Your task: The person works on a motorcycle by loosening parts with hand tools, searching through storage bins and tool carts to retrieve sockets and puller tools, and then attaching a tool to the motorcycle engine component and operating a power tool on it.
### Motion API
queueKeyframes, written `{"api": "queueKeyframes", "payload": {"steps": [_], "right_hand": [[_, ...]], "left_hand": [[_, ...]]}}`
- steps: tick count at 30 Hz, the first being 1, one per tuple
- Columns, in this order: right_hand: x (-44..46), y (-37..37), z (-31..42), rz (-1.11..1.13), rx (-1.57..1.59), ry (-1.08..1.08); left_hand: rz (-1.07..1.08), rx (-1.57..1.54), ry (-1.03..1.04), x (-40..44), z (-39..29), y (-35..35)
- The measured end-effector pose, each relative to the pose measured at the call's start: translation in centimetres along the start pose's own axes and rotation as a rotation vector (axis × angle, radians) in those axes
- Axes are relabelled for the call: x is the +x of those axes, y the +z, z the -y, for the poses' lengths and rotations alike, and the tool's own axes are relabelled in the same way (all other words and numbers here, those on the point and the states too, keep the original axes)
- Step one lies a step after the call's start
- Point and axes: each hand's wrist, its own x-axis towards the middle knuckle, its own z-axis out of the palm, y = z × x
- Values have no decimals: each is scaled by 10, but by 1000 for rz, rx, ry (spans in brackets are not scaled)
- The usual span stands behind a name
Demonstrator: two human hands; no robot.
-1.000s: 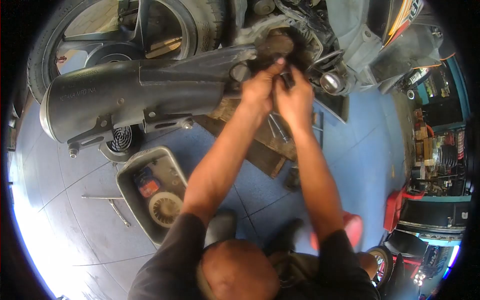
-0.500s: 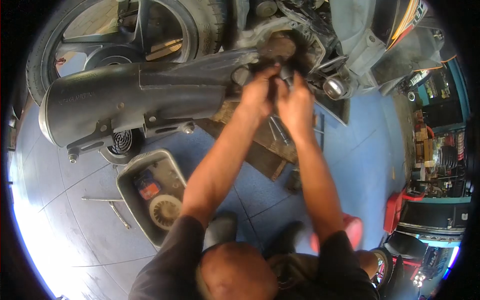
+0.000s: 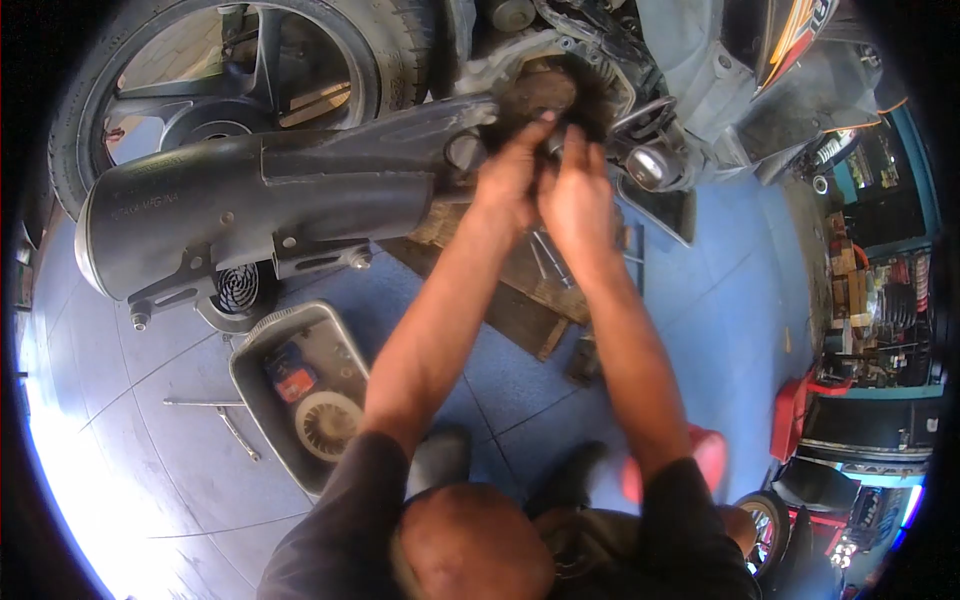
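Both my hands are side by side at the open engine housing of a motorcycle, at the top centre. My left hand has its fingers bent towards the dark opening, and my right hand is close beside it, fingers together and pointing into the same opening. A small part lies between the fingertips, too dark and blurred to make out. Left of my hands is the black exhaust muffler. Just below them, metal tools lie on a wooden board.
A wheel stands at the top left. On the tiled floor are a grey tub holding a round fan part, and a T-shaped metal tool. A red object is at lower right, near shelves.
The engine housing, muffler and wheel have shifted slightly left in view. My right hand's fingers have straightened and come closer together, and both hands remain at the opening.
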Motion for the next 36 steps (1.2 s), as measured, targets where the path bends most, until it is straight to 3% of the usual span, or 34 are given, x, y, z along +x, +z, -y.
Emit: {"api": "queueKeyframes", "payload": {"steps": [3, 5, 7, 8, 9, 11, 13, 18, 27, 31, 32, 34, 35, 36], "right_hand": [[-2, -4, 1, 27, -13, 35], [-3, -4, 2, 38, 20, 74], [1, -4, 1, -95, 221, 83], [2, 2, -5, -34, 404, 270], [4, -2, 0, -32, 405, 267], [6, -9, 13, 103, 1060, 850], [5, -1, 10, 109, 990, 813], [2, 12, -9, -127, 250, 126], [0, 9, 2, -183, 56, -10], [0, 10, -6, -294, 24, -104], [-1, 10, -9, -122, 287, 208], [4, -7, 7, 62, 1222, 852], [6, -6, 10, 65, 1224, 851], [7, -4, 13, 32, 1324, 863]], "left_hand": [[68, -113, -38, 3, 2, -1], [-27, -41, 53, 1, 2, -1], [58, -104, 55, 3, 1, 0], [142, -163, 54, 3, 0, 0], [140, -165, 57, 3, -3, -1], [146, -72, -119, 2, -10, -7], [157, -70, -96, 5, -6, -9], [155, -85, -19, 2, -3, -7], [86, -120, -16, 8, -3, -9], [179, -128, -38, 18, -2, -12], [161, -135, 3, 16, 0, -10], [145, -143, 52, 26, -1, -20], [458, -171, -118, 42, -3, -43], [609, -191, -204, 39, -5, -43]]}}
